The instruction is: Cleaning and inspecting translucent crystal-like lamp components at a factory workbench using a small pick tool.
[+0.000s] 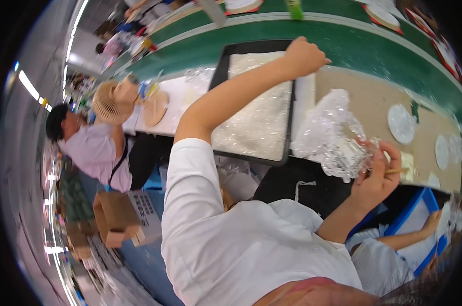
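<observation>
My left arm reaches across a black tray (290,109) lined with a whitish, glittering sheet or fill (251,120). My left hand (305,57) is closed above the tray's far right corner; whatever its fingers hold is hidden or too small to name. To the right, my right hand (377,176) grips the edge of a crinkled transparent plastic bag (328,125) with silvery, shiny contents. A thin wooden stick (397,171) also pokes out from between the fingers of that hand. The bag rests at the table's near edge, just right of the tray.
White round discs (401,124) lie on the tan table (368,81) at right. A green ledge (333,38) runs behind. At left stand a mannequin head (113,99) and a seated person (96,148); another person's arm (412,237) is at lower right. Cardboard box (113,217) on the floor.
</observation>
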`<action>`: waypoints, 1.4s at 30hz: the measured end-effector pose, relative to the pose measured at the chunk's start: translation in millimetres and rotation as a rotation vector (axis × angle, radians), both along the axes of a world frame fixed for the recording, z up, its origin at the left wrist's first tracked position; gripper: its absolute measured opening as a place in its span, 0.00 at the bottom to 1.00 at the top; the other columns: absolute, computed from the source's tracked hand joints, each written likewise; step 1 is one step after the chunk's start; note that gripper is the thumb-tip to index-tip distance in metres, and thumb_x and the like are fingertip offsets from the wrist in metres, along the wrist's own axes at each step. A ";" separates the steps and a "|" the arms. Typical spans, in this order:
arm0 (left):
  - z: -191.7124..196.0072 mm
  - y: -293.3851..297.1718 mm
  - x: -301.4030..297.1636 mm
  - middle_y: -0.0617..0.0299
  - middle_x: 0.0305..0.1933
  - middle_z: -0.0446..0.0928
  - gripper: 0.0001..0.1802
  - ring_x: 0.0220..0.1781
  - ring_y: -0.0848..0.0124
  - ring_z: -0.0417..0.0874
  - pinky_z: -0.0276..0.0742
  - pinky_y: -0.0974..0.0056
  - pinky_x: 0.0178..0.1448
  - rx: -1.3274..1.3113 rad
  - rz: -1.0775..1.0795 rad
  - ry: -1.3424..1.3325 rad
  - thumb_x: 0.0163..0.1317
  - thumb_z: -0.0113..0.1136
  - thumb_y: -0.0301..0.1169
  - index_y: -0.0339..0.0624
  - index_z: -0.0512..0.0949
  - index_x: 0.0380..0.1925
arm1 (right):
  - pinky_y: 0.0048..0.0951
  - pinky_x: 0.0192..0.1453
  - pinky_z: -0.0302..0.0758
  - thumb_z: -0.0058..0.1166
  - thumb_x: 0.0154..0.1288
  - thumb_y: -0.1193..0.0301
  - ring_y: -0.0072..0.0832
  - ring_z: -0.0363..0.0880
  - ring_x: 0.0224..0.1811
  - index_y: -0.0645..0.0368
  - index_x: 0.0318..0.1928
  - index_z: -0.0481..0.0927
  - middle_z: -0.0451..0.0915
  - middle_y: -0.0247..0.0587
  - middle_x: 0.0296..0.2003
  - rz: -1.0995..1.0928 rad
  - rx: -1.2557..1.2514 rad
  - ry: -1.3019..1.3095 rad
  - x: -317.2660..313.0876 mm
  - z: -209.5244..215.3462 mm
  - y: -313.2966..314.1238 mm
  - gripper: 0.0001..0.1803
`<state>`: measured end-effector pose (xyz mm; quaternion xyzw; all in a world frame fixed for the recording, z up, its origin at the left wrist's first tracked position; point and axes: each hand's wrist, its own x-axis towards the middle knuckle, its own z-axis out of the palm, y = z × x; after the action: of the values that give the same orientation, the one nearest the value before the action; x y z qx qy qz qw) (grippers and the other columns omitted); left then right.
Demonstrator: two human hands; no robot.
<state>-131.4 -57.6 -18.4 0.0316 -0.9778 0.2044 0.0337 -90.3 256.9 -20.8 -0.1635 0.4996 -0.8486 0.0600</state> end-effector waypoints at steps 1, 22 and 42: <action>0.0 -2.5 15.5 0.58 0.26 0.82 0.09 0.32 0.57 0.84 0.74 0.54 0.43 0.019 -0.066 0.053 0.60 0.57 0.33 0.48 0.83 0.38 | 0.12 0.15 0.50 0.50 0.68 0.75 0.10 0.57 0.12 0.64 0.45 0.75 0.85 0.56 0.35 0.013 -0.011 -0.017 -2.4 -0.4 -3.7 0.07; 7.8 -27.8 203.5 0.50 0.19 0.78 0.25 0.21 0.56 0.81 0.76 0.55 0.34 0.921 0.246 0.786 0.71 0.46 0.42 0.35 0.81 0.26 | 0.12 0.12 0.59 0.49 0.69 0.72 0.09 0.63 0.11 0.55 0.52 0.73 0.85 0.50 0.41 0.592 -0.072 -0.227 29.7 6.4 -145.6 0.12; 25.2 -8.6 200.5 0.45 0.29 0.78 0.09 0.33 0.46 0.78 0.75 0.59 0.37 0.920 0.176 0.655 0.49 0.61 0.27 0.35 0.78 0.31 | 0.17 0.15 0.56 0.44 0.67 0.77 0.16 0.65 0.17 0.53 0.51 0.66 0.80 0.54 0.47 0.810 -0.040 -0.636 44.2 -26.9 -146.5 0.13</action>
<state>69.1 -66.1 6.8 0.1862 -0.8983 -0.2607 0.3006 -46.1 110.4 -47.7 -0.0791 0.3367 -0.7745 0.5297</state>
